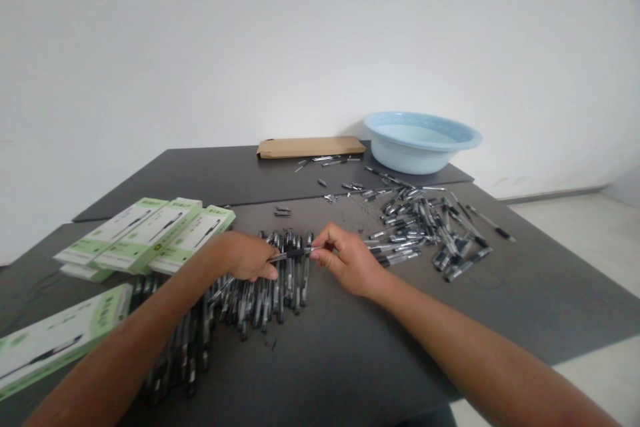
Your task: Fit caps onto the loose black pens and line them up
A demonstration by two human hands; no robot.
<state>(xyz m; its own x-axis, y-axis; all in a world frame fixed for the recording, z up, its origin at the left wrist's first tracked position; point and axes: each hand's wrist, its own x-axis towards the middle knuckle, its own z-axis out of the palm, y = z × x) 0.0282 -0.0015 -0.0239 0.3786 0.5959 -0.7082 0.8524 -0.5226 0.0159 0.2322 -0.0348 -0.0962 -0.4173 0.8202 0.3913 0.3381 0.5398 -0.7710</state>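
Observation:
My left hand (247,257) and my right hand (350,260) hold one black pen (293,254) between them, just above the dark table (350,360). The left fingers are closed on its left end, and the right thumb and fingers pinch its right end. Under and in front of the hands lies a row of several black pens (260,293), side by side. A loose heap of several pens and pen parts (430,230) lies to the right of my right hand.
Green and white pen boxes (150,233) are stacked at the left, and another box (55,337) lies nearer the front left. A light blue basin (423,140) and a flat brown carton (310,146) sit at the far edge by the white wall.

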